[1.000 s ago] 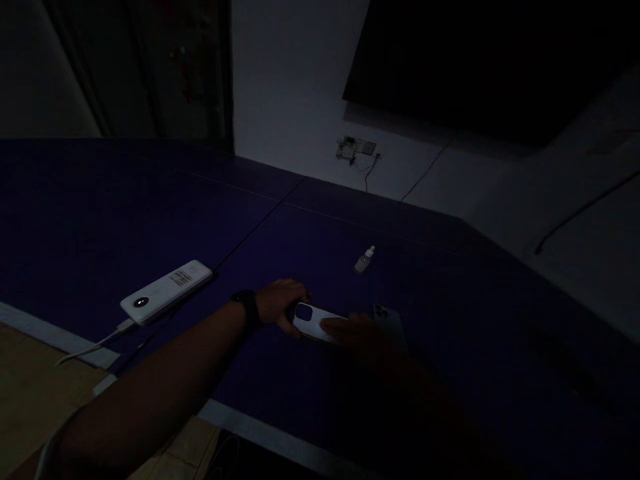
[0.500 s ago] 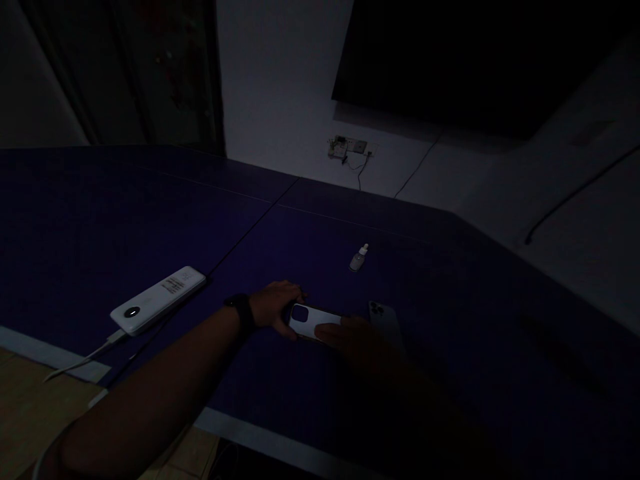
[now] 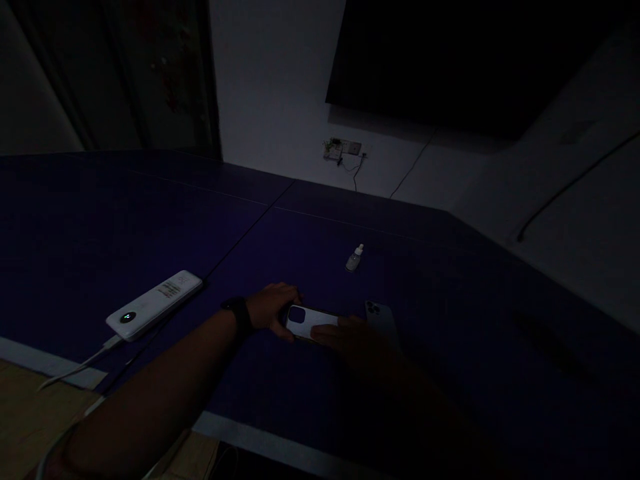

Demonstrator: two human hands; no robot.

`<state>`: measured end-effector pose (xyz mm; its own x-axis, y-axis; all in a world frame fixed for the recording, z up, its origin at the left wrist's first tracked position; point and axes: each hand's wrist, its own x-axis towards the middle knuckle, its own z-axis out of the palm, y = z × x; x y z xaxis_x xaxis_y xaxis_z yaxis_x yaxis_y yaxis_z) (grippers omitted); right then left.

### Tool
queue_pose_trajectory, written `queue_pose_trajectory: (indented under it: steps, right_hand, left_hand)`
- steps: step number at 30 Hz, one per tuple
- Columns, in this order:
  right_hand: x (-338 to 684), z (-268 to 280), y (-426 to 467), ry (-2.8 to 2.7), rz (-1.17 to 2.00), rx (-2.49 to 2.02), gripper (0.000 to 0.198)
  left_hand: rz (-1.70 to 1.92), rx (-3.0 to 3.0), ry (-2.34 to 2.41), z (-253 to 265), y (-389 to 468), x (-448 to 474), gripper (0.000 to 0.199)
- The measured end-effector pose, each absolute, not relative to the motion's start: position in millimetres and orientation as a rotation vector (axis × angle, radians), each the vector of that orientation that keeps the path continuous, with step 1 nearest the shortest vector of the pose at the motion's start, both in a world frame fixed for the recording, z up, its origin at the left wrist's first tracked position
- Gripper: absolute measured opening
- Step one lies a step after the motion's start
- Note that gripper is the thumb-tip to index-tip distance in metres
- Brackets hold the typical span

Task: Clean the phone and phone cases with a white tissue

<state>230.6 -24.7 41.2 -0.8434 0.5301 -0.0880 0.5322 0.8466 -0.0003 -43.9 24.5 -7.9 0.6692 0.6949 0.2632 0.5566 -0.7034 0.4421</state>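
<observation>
A pale phone case (image 3: 302, 331) with a dark rim lies on the blue tabletop, its camera cutout toward the left and showing blue through it. Around its left end is my left hand (image 3: 271, 309), thumb at the near edge and fingers at the far edge. My right hand (image 3: 350, 340) is at the right part of the case, with fingers over the pale face; deep shadow hides much of this hand. Just beyond it lies a phone (image 3: 383, 320), camera side up, partly covered by my right hand and forearm.
A small dropper bottle (image 3: 353, 260) lies on the table (image 3: 240, 227) beyond the case. To the left is a white power bank (image 3: 155, 307) with a white cable (image 3: 80, 367) plugged in. A wall socket (image 3: 345, 149) and a large dark screen (image 3: 450, 67) are at the back. The room is dim.
The whole view has shifted slightly to the right, so things appear a little further left. Both hands keep the same place on the phone case. The power bank's small display looks different.
</observation>
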Motion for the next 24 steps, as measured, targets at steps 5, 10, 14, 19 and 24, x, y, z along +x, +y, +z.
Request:
queue_pose_trajectory:
  steps: [5,10,14,19,24]
  right_hand:
    - [233,36,-19,2.882,0.160,0.984,0.054]
    - [243,30,-22,2.901,0.099,0.986,0.045]
    - [224,26,-22,3.004,0.029,0.786,0.050]
    - [231,25,-13,2.950,0.177,0.975,0.054]
    - [248,21,-14,2.940,0.088,0.948,0.060]
  left_hand:
    - [0.577,2.550,0.998,-3,23,-43,0.072]
    - [0.576,2.552,1.001,-4,22,-42,0.073]
    - [0.558,2.555,1.021,-6,24,-42,0.076]
    - [0.553,2.567,1.019,-7,25,-42,0.075]
    - [0.576,2.587,1.007,-7,25,-41,0.075]
